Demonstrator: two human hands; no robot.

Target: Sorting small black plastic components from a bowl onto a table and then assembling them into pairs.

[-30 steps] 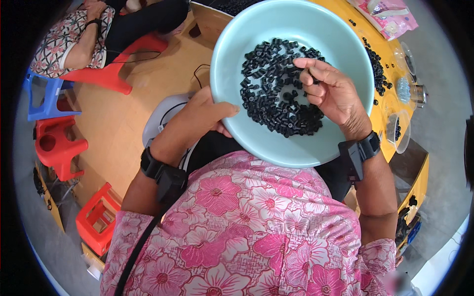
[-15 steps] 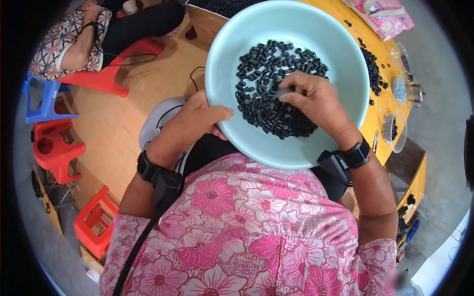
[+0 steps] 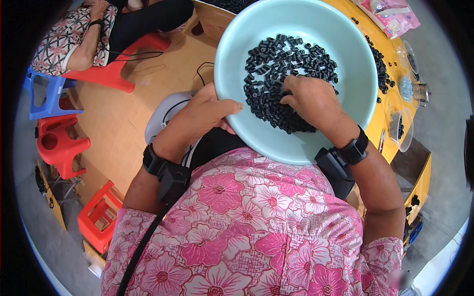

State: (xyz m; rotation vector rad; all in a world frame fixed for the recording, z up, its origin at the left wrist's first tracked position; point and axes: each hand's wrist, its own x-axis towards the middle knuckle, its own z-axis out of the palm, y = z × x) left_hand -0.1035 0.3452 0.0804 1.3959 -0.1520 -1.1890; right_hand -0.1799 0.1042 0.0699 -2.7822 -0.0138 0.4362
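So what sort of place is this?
Perhaps a small-parts workroom: small black pieces lie heaped in a pale blue basin and scattered on a yellow table near clear tubs, while another person sits on a red stool.

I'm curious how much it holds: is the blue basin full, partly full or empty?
The basin is partly full: small black pieces spread over its bottom, and its sides show bare.

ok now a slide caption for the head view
Left hand holding a pale blue basin by its rim, right hand at the small black parts inside.
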